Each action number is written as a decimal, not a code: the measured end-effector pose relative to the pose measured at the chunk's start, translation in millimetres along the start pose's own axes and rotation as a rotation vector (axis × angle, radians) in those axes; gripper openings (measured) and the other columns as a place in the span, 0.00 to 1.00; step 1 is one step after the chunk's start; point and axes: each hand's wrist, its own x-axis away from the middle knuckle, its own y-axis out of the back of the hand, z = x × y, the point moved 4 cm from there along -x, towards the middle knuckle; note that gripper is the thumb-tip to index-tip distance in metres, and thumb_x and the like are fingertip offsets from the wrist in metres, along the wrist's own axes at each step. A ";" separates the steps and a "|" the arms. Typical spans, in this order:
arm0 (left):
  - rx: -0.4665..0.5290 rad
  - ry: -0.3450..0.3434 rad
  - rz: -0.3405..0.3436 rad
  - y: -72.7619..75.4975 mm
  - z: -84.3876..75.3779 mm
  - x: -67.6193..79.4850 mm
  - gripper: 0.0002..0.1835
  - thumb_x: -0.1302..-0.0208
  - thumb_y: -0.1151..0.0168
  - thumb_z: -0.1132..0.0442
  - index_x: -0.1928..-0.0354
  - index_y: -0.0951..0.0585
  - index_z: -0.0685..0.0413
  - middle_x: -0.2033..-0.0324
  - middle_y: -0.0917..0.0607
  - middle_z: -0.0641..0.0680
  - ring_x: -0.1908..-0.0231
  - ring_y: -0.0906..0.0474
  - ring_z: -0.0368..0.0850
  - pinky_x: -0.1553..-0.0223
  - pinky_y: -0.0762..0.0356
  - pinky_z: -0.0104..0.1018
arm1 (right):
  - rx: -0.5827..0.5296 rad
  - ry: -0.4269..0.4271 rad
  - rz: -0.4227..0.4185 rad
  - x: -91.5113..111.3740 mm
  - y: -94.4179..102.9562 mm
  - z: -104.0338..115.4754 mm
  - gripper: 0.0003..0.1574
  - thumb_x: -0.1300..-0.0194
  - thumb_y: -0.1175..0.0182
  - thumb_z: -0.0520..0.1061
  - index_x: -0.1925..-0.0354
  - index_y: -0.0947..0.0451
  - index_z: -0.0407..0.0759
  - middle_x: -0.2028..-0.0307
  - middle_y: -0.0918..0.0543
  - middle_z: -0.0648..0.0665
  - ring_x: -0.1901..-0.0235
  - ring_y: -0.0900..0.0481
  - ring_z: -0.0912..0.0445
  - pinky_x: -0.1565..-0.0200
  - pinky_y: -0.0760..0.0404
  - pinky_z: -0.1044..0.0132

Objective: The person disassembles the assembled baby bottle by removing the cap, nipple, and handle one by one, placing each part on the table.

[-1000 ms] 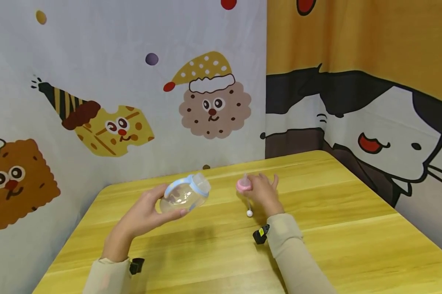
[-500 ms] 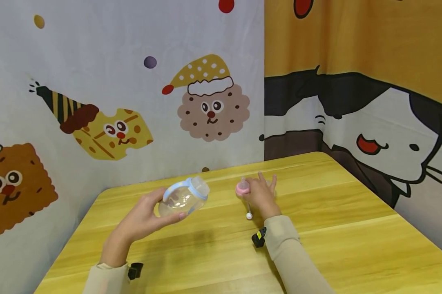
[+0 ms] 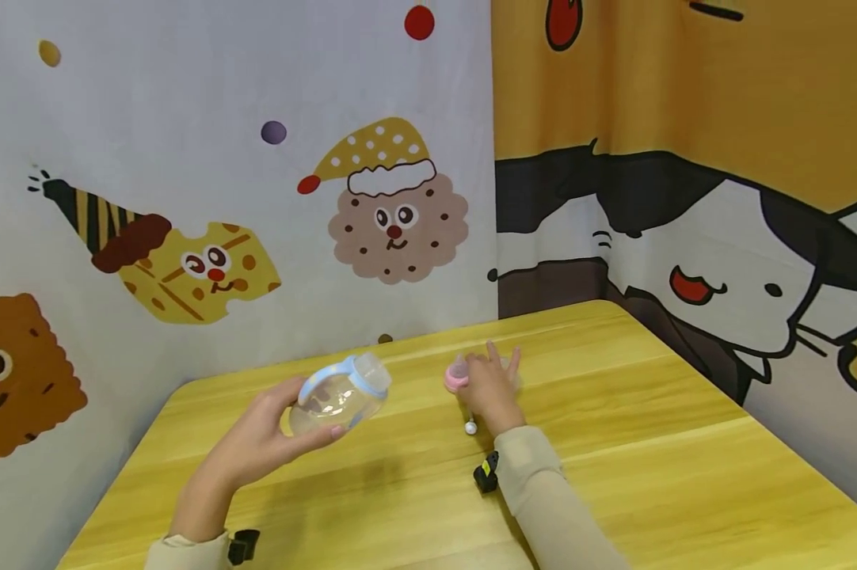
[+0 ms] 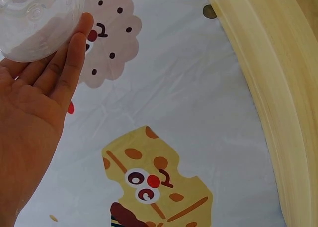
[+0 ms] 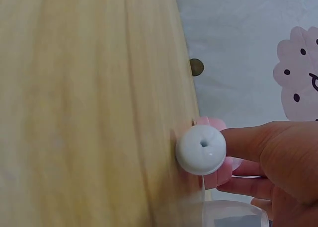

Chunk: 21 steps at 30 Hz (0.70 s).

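My left hand (image 3: 246,447) holds a clear baby bottle (image 3: 329,408) above the table, tilted with its mouth to the upper right. A light blue handle (image 3: 326,375) arches along its upper side. In the left wrist view the bottle's rounded base (image 4: 39,36) rests against the fingers. My right hand (image 3: 493,398) pinches a pink bottle collar (image 3: 455,383) with a clear teat (image 3: 460,366) pointing up. From the collar a thin straw hangs, ending in a white ball (image 3: 470,428). The right wrist view shows this white weight (image 5: 201,150) close up, hiding part of the collar.
Beyond the right fingers a translucent object is partly hidden; in the right wrist view a clear, rounded piece (image 5: 236,214) shows at the bottom edge. The wooden table (image 3: 657,459) backs onto a printed cloth (image 3: 207,142). Each wrist carries a small black camera (image 3: 486,473).
The head view has turned slightly, so everything sits a little further left and lower. Both hands keep hold of the bottle and the collar, nearly still.
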 end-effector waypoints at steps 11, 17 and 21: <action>-0.029 -0.020 -0.031 4.3 0.5 9.0 0.25 0.43 0.31 0.43 0.43 0.26 0.31 0.55 0.18 0.36 0.57 0.22 0.36 0.57 0.22 0.38 | -0.059 0.011 -0.016 1.8 9.4 12.6 0.35 0.45 0.27 0.50 0.41 0.23 0.40 0.40 0.22 0.42 0.26 0.50 0.43 0.34 0.78 0.35; -0.035 -0.025 -0.043 5.7 -3.1 7.7 0.24 0.43 0.31 0.43 0.45 0.25 0.31 0.58 0.18 0.36 0.59 0.22 0.36 0.59 0.23 0.37 | -0.090 -0.014 -0.011 -0.1 30.4 13.9 0.31 0.40 0.31 0.52 0.42 0.22 0.42 0.38 0.23 0.44 0.25 0.53 0.44 0.34 0.82 0.38; -0.015 -0.044 -0.050 6.8 -6.2 4.7 0.23 0.43 0.30 0.44 0.46 0.23 0.34 0.60 0.17 0.37 0.60 0.22 0.36 0.60 0.23 0.36 | -0.071 -0.001 -0.029 2.1 52.7 20.8 0.36 0.42 0.31 0.54 0.38 0.26 0.44 0.37 0.25 0.45 0.24 0.55 0.46 0.34 0.83 0.38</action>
